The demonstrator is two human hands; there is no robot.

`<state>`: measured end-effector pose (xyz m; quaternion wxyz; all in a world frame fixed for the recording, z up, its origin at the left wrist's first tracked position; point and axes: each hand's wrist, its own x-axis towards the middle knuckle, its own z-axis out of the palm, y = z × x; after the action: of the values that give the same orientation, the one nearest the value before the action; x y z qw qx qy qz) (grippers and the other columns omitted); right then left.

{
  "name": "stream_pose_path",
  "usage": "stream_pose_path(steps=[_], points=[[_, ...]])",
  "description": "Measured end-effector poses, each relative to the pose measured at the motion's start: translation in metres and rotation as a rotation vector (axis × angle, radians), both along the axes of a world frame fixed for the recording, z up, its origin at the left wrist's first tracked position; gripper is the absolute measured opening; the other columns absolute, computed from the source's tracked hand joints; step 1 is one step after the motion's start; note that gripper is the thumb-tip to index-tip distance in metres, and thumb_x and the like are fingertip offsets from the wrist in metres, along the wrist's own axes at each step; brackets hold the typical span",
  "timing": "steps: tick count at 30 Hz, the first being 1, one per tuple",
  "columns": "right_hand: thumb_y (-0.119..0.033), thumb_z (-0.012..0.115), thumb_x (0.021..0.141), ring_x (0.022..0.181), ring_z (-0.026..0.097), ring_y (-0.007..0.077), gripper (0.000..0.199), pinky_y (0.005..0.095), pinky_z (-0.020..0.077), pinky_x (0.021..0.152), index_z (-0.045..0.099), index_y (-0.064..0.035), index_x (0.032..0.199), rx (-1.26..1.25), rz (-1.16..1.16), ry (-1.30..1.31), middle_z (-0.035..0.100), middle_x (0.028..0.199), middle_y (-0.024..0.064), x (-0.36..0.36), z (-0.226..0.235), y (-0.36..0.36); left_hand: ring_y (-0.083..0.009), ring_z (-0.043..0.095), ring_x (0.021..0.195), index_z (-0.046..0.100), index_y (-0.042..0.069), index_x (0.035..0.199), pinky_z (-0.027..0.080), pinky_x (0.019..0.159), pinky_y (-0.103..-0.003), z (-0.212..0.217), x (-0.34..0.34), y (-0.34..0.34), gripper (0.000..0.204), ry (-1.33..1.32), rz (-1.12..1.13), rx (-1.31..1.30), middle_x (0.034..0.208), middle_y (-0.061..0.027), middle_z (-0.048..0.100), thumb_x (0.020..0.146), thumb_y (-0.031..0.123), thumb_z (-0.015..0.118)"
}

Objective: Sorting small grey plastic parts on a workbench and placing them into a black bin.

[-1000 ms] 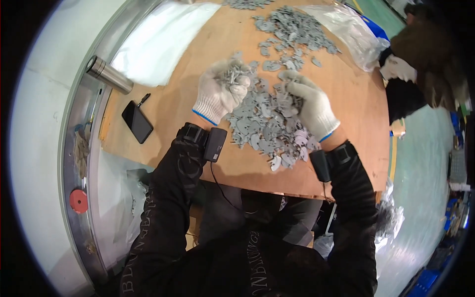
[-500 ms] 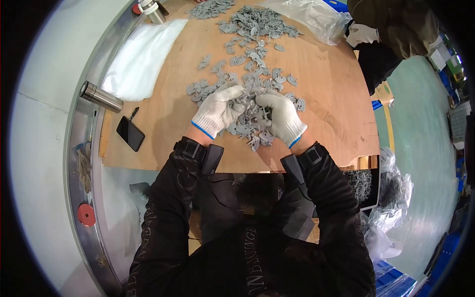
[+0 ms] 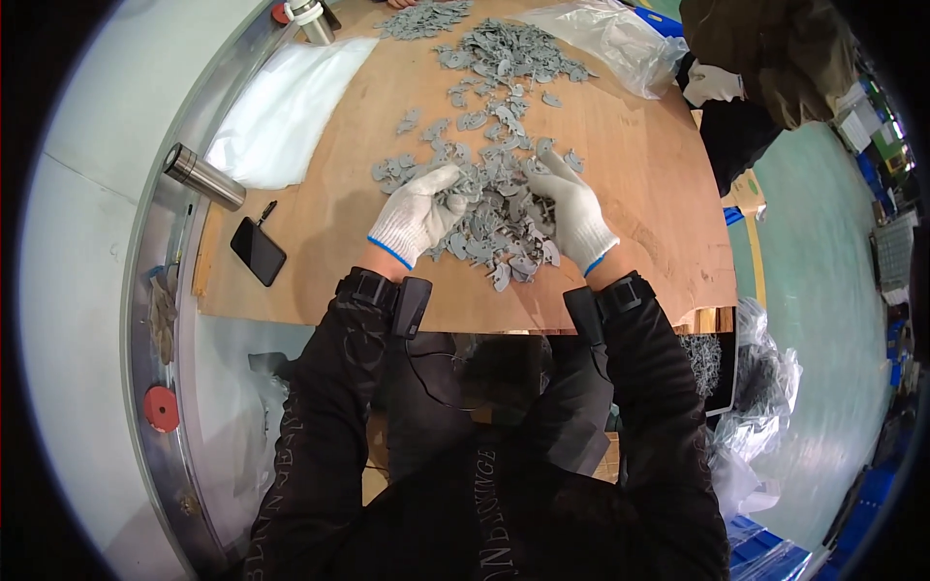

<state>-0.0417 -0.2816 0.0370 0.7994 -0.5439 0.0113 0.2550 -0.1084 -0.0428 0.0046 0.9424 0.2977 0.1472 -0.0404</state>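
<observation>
Small grey curved plastic parts [image 3: 499,228] lie in a loose heap near the front of the wooden table. My left hand [image 3: 418,215], in a white knit glove with a blue cuff edge, is at the heap's left side. Its fingers curl round some of the grey parts, and the fingertips are partly hidden among them. On the right side my gloved right hand [image 3: 576,211] stands with fingers stretched out and apart from the thumb, its inner side against the heap. Black bands with boxy devices are on both wrists.
More grey parts [image 3: 509,50] are piled farther back. At the left are a steel flask [image 3: 203,176], a black phone [image 3: 258,252] and a white sheet [image 3: 286,116]. A clear plastic bag [image 3: 620,44] lies back right, beside another person's gloved hand [image 3: 712,85].
My hands have moved apart, the right one outward with its fingers opening. Parts that were gathered between them now lie spread on the heap. The view has shifted slightly.
</observation>
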Motion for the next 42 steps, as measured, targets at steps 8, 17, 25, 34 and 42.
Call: stream_pose_path(steps=[8, 17, 25, 34, 42], points=[[-0.020, 0.060, 0.107, 0.072, 0.066, 0.0163, 0.041, 0.0262, 0.0503, 0.054, 0.059, -0.0050, 0.145, 0.289, 0.034, 0.215, 0.072, 0.113, 0.0096, 0.011, -0.035, -0.076, -0.0199, 0.072, 0.083, 0.065, -0.003, 0.115, 0.062, 0.066, -0.026, 0.002, 0.008, -0.039, 0.012, 0.014, -0.054, -0.029, 0.103, -0.0126, 0.071, 0.109, 0.007, 0.062], [-0.042, 0.060, 0.110, 0.118, 0.071, 0.0355, 0.055, 0.0477, 0.0627, 0.099, 0.056, -0.0018, 0.147, 0.730, -0.160, 0.259, 0.068, 0.136, 0.0187, -0.065, -0.039, -0.176, -0.0216, 0.073, 0.083, 0.067, 0.001, 0.120, 0.064, 0.069, -0.028, 0.004, 0.019, -0.191, 0.014, 0.109, -0.323, 0.023, 0.103, -0.0127, 0.074, 0.109, 0.009, 0.064], [-0.063, 0.048, 0.110, 0.128, 0.064, 0.0395, 0.079, 0.0531, 0.0534, 0.109, 0.041, -0.0020, 0.160, 0.804, -0.554, 0.228, 0.061, 0.146, 0.0229, -0.127, -0.032, -0.298, -0.0288, 0.074, 0.089, 0.068, 0.003, 0.123, 0.063, 0.077, -0.043, 0.006, 0.033, -0.351, 0.051, 0.238, -0.628, 0.082, 0.106, -0.0135, 0.076, 0.113, 0.051, 0.052], [-0.056, 0.039, 0.114, 0.115, 0.069, 0.0299, 0.067, 0.0454, 0.0556, 0.097, 0.050, -0.0031, 0.155, 0.149, -0.686, -0.192, 0.068, 0.137, 0.0164, -0.138, -0.089, -0.459, -0.0303, 0.066, 0.116, 0.067, 0.001, 0.131, 0.053, 0.101, -0.050, 0.029, 0.025, -0.526, 0.057, 0.252, -0.818, 0.062, 0.127, -0.0231, 0.069, 0.114, 0.052, 0.048], [-0.013, 0.063, 0.102, 0.133, 0.063, 0.0286, 0.062, 0.0389, 0.0484, 0.115, 0.044, 0.0002, 0.160, -0.319, -0.860, 0.034, 0.064, 0.145, 0.0160, -0.101, -0.084, -0.574, -0.0408, 0.065, 0.129, 0.066, 0.003, 0.140, 0.053, 0.107, -0.044, 0.012, 0.000, -0.631, 0.057, -0.623, -0.421, 1.333, 0.130, -0.0302, 0.068, 0.092, 0.033, 0.073]])
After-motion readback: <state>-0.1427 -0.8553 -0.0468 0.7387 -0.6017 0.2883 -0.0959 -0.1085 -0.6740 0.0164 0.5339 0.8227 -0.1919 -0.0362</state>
